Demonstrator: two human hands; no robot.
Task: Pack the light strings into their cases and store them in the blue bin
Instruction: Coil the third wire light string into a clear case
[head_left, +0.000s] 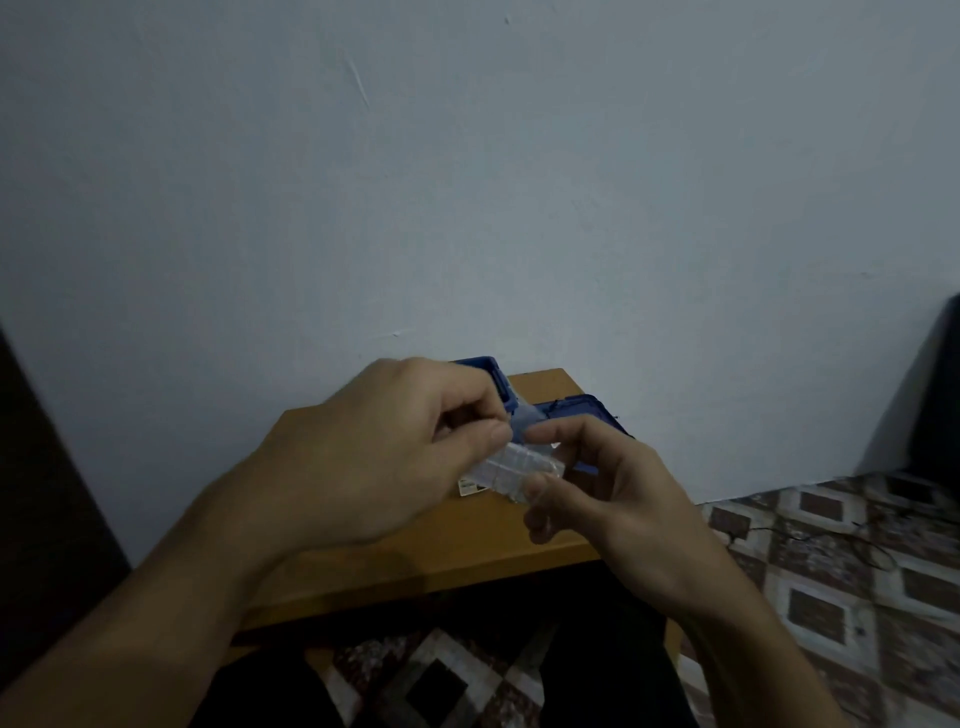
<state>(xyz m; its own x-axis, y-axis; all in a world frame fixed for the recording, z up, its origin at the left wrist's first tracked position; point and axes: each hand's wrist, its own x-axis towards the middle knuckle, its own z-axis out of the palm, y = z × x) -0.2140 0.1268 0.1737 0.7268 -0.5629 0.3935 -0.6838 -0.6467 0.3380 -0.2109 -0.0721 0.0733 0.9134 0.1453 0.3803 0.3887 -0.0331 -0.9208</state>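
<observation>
A small clear case (519, 467) is held above the wooden table (415, 561), between both hands and just on the near side of the blue bin (589, 410), which stands at the table's far edge against the pale wall (467, 182). The left hand (384, 457) is curled over the left end of the case, thumb and forefinger pinched on its upper edge. The right hand (618, 499) grips the right end, with the forefinger laid along the far side and the thumb on the near side. Whether a light string is already coiled inside cannot be told, since the plastic is blurred and the light is dim. A small white label (467, 488) shows just below the case's left end.

The step in hand is judged to be the closing of the case, before it is stored. For the next move the lid would need to be pressed down evenly at both ends, and the case then carried a short way far and right and lowered into the bin, most of which is hidden behind the hands. A thin dark wire (779, 531) lies on the patterned floor tiles (821, 613) to the right, well apart from the table
</observation>
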